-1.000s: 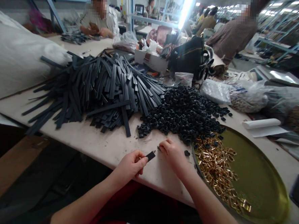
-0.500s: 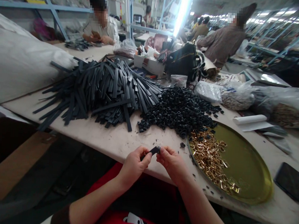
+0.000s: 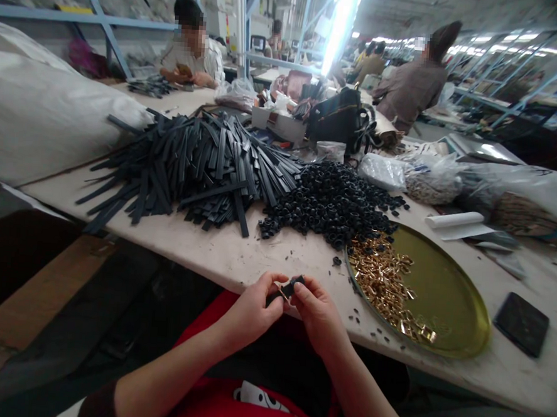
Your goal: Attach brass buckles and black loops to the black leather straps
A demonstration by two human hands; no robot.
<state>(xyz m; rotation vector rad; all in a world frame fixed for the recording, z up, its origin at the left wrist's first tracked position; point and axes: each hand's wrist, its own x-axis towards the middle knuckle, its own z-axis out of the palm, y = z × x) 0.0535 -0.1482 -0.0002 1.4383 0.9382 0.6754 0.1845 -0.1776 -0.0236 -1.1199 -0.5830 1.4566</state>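
Table [image 3: 223,258] below; tray [image 3: 448,275] at four o'clock; at six o'clock, by the near edge, left hand [image 3: 262,300] and right hand [image 3: 317,310], fingertips pinched on dark strip [image 3: 289,288] between them; could drop from a loose pinch, or bend askew if pulled unevenly.

Left grip [image 3: 264,301] and right grip [image 3: 318,308] pinch close together.

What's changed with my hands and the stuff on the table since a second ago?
Your right hand, apart from your left hand earlier, has moved in toward it and the table's near edge, and now also grips the dark strip. Your left hand kept its hold; the strip pile, black loops and brass-coloured tray look unchanged.
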